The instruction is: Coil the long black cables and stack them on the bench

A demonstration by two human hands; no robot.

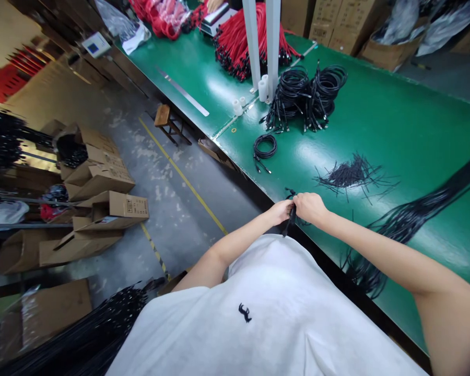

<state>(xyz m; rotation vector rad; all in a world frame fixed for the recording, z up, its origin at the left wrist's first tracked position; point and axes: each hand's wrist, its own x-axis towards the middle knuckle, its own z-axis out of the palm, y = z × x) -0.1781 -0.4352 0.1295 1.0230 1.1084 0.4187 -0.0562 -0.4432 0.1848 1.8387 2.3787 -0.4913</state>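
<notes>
The white shirt (274,313) fills the bottom of the view, and just past it both hands meet at the near edge of the green table (395,136). The left hand (281,211) and right hand (309,206) are closed side by side on a small black cable (289,225), whose loose end hangs down between them over the table edge toward the shirt; a bit of it also pokes out above the knuckles. How many strands are pinched I cannot tell. Because the hold sits right over the edge, a slack pinch would likely let the cable slide off and drop to the floor (172,209) between body and table. Just beyond the right hand lies a scatter of short black ties (350,175), and a long sheaf of black cables (423,209) runs under the right forearm; a sweep of that arm could drag the sheaf or brush the ties out of place. One finished coil (265,147) lies apart, nearer the table's left edge, with a heap of coils (305,96) farther back by the white posts (260,42). Red cables (235,47) are piled behind those. Open cartons (102,183) stand on the floor at left, well clear.
</notes>
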